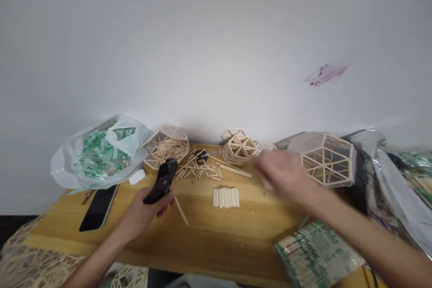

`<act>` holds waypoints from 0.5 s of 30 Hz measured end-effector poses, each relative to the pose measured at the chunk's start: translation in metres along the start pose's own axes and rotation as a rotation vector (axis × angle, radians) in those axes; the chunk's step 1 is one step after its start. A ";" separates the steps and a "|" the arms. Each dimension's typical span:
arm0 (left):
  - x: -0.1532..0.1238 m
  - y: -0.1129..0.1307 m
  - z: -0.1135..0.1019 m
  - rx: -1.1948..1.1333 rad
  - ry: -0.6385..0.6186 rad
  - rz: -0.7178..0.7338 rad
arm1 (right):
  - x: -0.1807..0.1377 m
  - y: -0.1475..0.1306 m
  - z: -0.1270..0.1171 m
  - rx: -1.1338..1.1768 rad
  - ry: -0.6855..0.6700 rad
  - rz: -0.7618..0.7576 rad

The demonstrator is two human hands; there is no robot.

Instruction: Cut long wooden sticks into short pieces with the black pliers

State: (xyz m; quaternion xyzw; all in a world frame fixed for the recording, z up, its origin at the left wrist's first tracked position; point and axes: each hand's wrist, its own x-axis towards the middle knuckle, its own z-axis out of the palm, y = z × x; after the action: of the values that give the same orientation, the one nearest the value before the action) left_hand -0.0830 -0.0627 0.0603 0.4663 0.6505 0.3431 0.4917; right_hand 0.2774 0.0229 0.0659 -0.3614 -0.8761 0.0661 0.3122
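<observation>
My left hand [153,209] is closed round a black hand tool [164,180] with a rounded head, whose kind I cannot make out. A thin wooden stick [181,211] slants down from the same fingers. My right hand [278,171] is smeared by motion above the table, its fingers seemingly curled; whether they hold anything does not show. Just left of it stands a small wheel-like stick frame [239,147]. A neat row of short sticks [226,197] lies flat between my hands. Cut stick pieces [199,168] are scattered behind it, round black-handled scissors [201,156].
A white plastic bag [64,166] of green wrappers and a phone [98,209] lie at left. Near the wall is a stick-filled polygonal container [168,146]. On the right are a larger stick frame [326,162] and a green-printed pack of sticks [317,256].
</observation>
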 end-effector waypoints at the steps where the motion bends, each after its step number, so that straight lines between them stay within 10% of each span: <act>1: 0.013 0.010 0.008 0.050 0.069 0.095 | -0.002 -0.002 0.013 -0.034 -0.033 0.009; 8: 0.072 -0.013 0.071 0.060 0.313 0.506 | -0.012 0.000 0.103 -0.147 -0.160 0.136; 15: 0.092 -0.057 0.082 0.128 0.398 0.634 | -0.014 0.002 0.115 -0.216 -0.176 0.191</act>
State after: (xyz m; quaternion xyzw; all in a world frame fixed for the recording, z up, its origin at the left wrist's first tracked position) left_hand -0.0268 0.0045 -0.0436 0.5984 0.5768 0.5208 0.1948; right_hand 0.2176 0.0278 -0.0336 -0.4674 -0.8637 0.0322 0.1858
